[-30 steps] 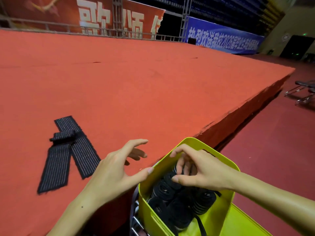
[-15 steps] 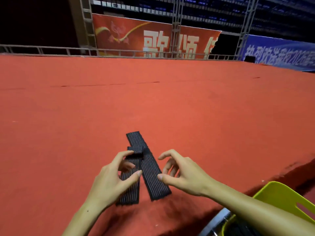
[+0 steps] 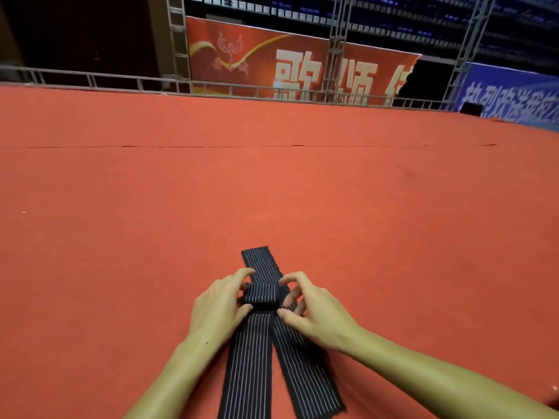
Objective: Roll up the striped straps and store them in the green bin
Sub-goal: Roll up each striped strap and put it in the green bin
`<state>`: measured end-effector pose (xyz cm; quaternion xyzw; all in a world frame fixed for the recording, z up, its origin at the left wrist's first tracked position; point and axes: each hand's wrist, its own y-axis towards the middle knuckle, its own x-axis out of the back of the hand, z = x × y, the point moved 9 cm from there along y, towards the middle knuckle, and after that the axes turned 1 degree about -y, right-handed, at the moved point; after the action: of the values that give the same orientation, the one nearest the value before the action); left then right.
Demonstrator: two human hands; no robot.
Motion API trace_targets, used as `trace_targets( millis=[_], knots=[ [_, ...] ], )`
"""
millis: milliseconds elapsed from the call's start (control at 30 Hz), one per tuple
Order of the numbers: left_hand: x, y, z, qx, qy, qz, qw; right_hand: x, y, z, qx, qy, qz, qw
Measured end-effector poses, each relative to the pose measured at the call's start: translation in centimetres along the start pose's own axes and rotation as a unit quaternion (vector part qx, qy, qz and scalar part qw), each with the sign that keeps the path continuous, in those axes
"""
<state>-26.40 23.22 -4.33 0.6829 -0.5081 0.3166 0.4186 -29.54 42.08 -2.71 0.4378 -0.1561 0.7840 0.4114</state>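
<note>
Rolling step: left hand (image 3: 219, 309) and right hand (image 3: 314, 309) pinched folded end of black pinstriped fabric strap (image 3: 261, 294) between curled fingertips. Next: roll tightly.

Red carpet (image 3: 272, 192) covers the whole raised platform here, stretching back to a metal railing at the far edge, with a thin seam line running across it from left to right. Lying flat on the carpet near the front, two dark striped straps (image 3: 251, 364), crossing each other in a narrow V, the right strap (image 3: 305, 367) reaching furthest back. A short rolled section (image 3: 261, 294) sits at the crossing
</note>
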Motion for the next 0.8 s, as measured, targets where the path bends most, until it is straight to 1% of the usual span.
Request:
trace_targets(
  millis=[67, 133, 233, 300, 367, 500, 600, 667, 733, 800],
  knots=[
    [-0.4, 0.6, 0.3, -0.006, -0.005, -0.011, 1.0, -0.7, 1.0, -0.8, -0.005, -0.016, -0.002, 1.0],
    [0.1, 0.8, 0.6, -0.002, -0.038, -0.031, 0.999, -1.3, 1.8, -1.1, -0.005, -0.021, -0.01, 1.0],
    [1.3, 1.0, 1.4, 0.004, -0.151, -0.052, 0.987, -1.5, 2.7, -0.7, 0.011, 0.029, -0.045, 0.998],
    [2.6, 0.9, 1.5, -0.005, -0.253, -0.066, 0.965, -1.1, 3.0, -0.3, 0.025, 0.06, -0.078, 0.995],
    [4.3, 0.4, 1.4, -0.007, -0.327, -0.076, 0.942, -0.7, 3.3, 0.4, 0.034, 0.107, -0.093, 0.989],
    [7.6, -1.0, 0.9, -0.014, -0.367, -0.091, 0.925, 0.4, 3.3, 3.1, 0.056, 0.267, -0.102, 0.957],
    [9.9, -3.0, 0.5, -0.027, -0.413, -0.089, 0.906, 1.8, 2.8, 5.2, 0.061, 0.343, -0.106, 0.931],
    [11.3, -4.4, -0.4, -0.055, -0.425, -0.078, 0.9, 2.7, 2.4, 6.5, 0.052, 0.386, -0.089, 0.917],
    [12.4, -5.7, -1.5, -0.08, -0.418, -0.068, 0.902, 3.3, 1.8, 7.7, 0.026, 0.431, -0.057, 0.9],
    [13.9, -6.6, -2.7, -0.104, -0.398, -0.092, 0.907, 3.7, 1.2, 8.8, 0.008, 0.448, -0.015, 0.894]
  ],
)
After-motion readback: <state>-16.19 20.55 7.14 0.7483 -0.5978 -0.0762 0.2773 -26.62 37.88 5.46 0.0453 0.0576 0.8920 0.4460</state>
